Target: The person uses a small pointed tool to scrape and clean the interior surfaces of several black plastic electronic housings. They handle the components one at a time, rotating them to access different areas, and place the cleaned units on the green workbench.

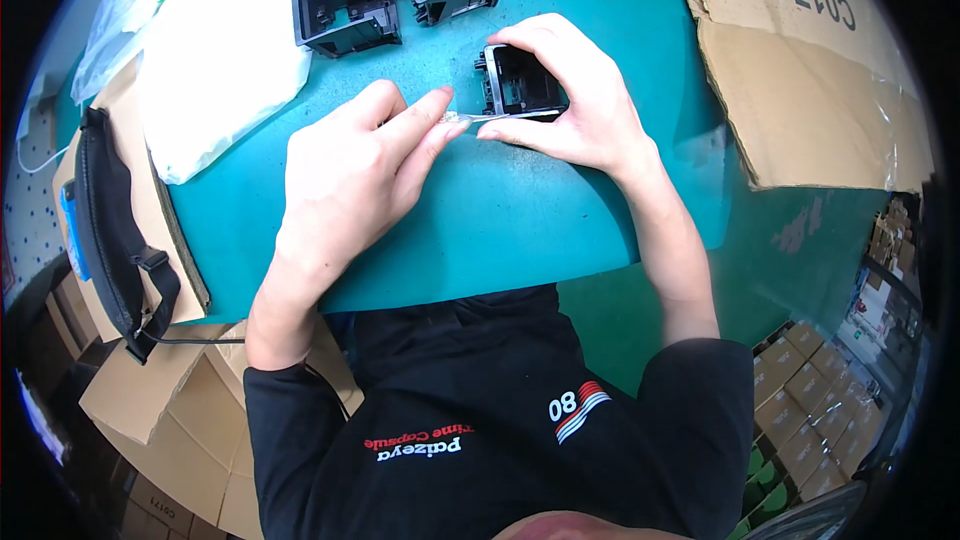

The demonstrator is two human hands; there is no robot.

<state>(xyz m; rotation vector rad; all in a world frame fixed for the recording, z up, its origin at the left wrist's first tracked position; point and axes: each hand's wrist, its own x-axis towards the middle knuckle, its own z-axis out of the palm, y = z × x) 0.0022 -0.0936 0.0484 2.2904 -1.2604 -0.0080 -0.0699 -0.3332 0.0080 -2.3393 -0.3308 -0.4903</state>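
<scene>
My right hand (590, 105) is closed around a black plastic housing (528, 80), its fingers on the far side and the thumb along the near edge. The housing is box-like and hollow, with a pale shiny rim on its left side. My left hand (350, 160) pinches a thin, clear, shiny strip (464, 119) between thumb and forefinger. The strip reaches the housing's near left corner; it looks like film, but it is too small to be sure. Both hands are just above the green mat (440, 210).
Several similar black housings (350, 20) stand at the far side of the mat. A white plastic bag (215, 60) lies at the far left, beside cardboard and a black strap (110, 220). An open cardboard box (810, 100) occupies the right. Stacked cartons (810, 400) are at the lower right.
</scene>
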